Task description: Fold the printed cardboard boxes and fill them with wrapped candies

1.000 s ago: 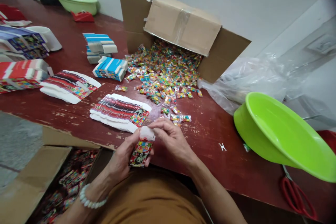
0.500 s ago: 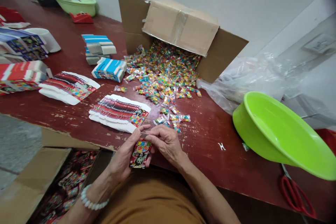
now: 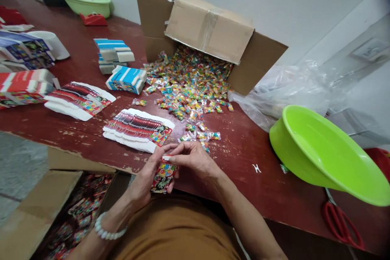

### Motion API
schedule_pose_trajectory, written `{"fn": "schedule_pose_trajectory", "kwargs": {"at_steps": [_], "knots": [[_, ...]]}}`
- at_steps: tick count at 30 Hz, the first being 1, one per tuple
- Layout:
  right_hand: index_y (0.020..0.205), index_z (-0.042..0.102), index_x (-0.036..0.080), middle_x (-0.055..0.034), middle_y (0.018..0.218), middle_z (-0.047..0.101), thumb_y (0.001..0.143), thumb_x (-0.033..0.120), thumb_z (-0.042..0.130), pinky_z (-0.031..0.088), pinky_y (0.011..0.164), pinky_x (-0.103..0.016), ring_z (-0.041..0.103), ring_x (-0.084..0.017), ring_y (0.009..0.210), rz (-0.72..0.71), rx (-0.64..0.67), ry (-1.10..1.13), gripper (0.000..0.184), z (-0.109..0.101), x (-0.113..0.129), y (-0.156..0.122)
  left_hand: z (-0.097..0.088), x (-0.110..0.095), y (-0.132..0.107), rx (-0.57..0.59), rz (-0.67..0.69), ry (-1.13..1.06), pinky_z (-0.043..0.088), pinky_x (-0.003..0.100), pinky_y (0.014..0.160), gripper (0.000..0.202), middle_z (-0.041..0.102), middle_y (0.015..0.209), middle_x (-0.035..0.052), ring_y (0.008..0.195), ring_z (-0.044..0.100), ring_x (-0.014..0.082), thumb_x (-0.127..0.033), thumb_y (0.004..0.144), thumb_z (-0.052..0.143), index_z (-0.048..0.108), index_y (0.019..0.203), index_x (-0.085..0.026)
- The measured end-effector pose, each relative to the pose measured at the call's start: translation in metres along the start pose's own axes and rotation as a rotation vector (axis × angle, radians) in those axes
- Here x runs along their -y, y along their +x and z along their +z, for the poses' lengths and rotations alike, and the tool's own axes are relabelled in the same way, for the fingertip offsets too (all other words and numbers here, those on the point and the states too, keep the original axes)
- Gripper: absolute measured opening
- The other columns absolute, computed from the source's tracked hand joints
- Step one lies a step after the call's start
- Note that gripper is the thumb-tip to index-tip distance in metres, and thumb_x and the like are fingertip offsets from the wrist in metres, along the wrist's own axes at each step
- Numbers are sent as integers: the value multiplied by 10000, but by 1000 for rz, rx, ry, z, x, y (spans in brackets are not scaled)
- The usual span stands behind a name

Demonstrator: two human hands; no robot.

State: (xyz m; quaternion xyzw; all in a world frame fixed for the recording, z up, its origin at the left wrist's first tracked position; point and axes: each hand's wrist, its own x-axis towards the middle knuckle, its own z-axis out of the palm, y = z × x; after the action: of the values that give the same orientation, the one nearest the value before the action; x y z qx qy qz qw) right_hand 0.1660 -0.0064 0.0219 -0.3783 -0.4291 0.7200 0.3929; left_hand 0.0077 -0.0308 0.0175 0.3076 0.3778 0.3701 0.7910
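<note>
My left hand [image 3: 146, 178] grips a small printed red box [image 3: 163, 177] at the near edge of the dark red table [image 3: 243, 158]. My right hand [image 3: 195, 158] pinches the white flap at the box's top, fingers pressed together on it. Just beyond my hands lies a fanned stack of flat red box blanks [image 3: 138, 129]. Loose wrapped candies [image 3: 189, 85] spill from a cardboard carton [image 3: 210, 32] lying on its side at the back.
A lime-green basin [image 3: 329, 158] tilts at the right, red scissors [image 3: 343, 221] below it. Clear plastic sheet [image 3: 292, 89] behind. Blue-and-white boxes [image 3: 126, 79], another blank stack [image 3: 79, 99], red boxes [image 3: 24, 83] at left. An open carton of filled boxes [image 3: 79, 207] stands below left.
The white top flap, standing open a second ago, has been pressed down onto the small box by my right fingers. Both hands stayed at the table edge.
</note>
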Motion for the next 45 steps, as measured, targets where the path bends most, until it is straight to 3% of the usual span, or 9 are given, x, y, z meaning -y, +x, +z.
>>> {"fn": "schedule_pose_trajectory", "kwargs": {"at_steps": [9, 16, 18, 23, 28, 32, 38, 43, 45], "knots": [[722, 698, 188, -34, 978, 744, 764, 413, 803, 546, 694, -269, 689, -149, 788, -191, 50, -183, 252, -3, -4, 0, -6, 5, 2, -17, 16, 108, 429, 241, 411, 755, 668, 584, 23, 403, 563, 170, -696, 884, 499, 480, 1468, -218], [893, 687, 210, -54, 1034, 728, 860, 178, 654, 485, 907, -343, 651, -183, 936, -501, -18, -811, 56, -1, -3, -15, 0, 3, 6, -105, -58, -47, 460, 251, 350, 646, 656, 562, -5, 353, 567, 178, -505, 828, 631, 529, 1375, -176], [910, 671, 213, -54, 1085, 727, 849, 170, 654, 495, 908, -340, 656, -181, 950, -472, -57, -765, 77, 2, -6, -14, 0, 3, 7, -128, -29, -57, 460, 251, 346, 639, 660, 572, -9, 346, 561, 173, -487, 821, 637, 524, 1365, -171], [893, 703, 194, -20, 899, 735, 865, 331, 675, 507, 621, -252, 649, -126, 641, -177, -50, -434, 142, -1, -9, -4, -4, 5, 5, -83, 6, 39, 470, 251, 390, 682, 663, 575, 8, 396, 573, 180, -541, 872, 569, 454, 1422, -154], [800, 739, 190, -18, 836, 740, 844, 285, 707, 483, 637, -238, 666, -134, 689, -304, -73, -606, 110, -7, -9, 0, -9, 11, 6, -46, 15, 132, 438, 224, 396, 691, 667, 604, 7, 402, 560, 157, -632, 894, 521, 472, 1416, -181], [748, 711, 191, -36, 930, 788, 855, 168, 670, 500, 781, -276, 679, -145, 772, -434, -79, -745, 117, -3, -5, -3, -9, 11, 8, -29, -45, 97, 408, 208, 382, 774, 652, 556, 6, 373, 557, 151, -761, 873, 433, 525, 1387, -189], [859, 692, 204, -57, 1124, 743, 948, 215, 590, 510, 945, -338, 687, -172, 1021, -433, 97, -549, 135, 5, -3, -9, -6, 7, 8, -91, -74, 45, 412, 206, 332, 796, 605, 452, 12, 320, 534, 149, -833, 808, 449, 688, 1123, -142], [1023, 667, 222, -81, 1219, 683, 916, 205, 637, 468, 1047, -387, 631, -189, 1167, -495, -5, -581, 113, 5, -24, -7, -5, 0, 8, -174, -84, -156, 468, 232, 331, 405, 661, 515, 3, 334, 577, 164, -504, 930, 568, 683, 1113, -161], [1199, 618, 234, -103, 1342, 616, 880, 313, 705, 431, 1088, -417, 571, -214, 1261, -507, 38, -697, 340, 6, -28, -7, -6, -5, 8, -216, -88, -291, 513, 242, 375, 253, 696, 582, 13, 379, 613, 158, -342, 975, 521, 691, 1014, -159]]}}
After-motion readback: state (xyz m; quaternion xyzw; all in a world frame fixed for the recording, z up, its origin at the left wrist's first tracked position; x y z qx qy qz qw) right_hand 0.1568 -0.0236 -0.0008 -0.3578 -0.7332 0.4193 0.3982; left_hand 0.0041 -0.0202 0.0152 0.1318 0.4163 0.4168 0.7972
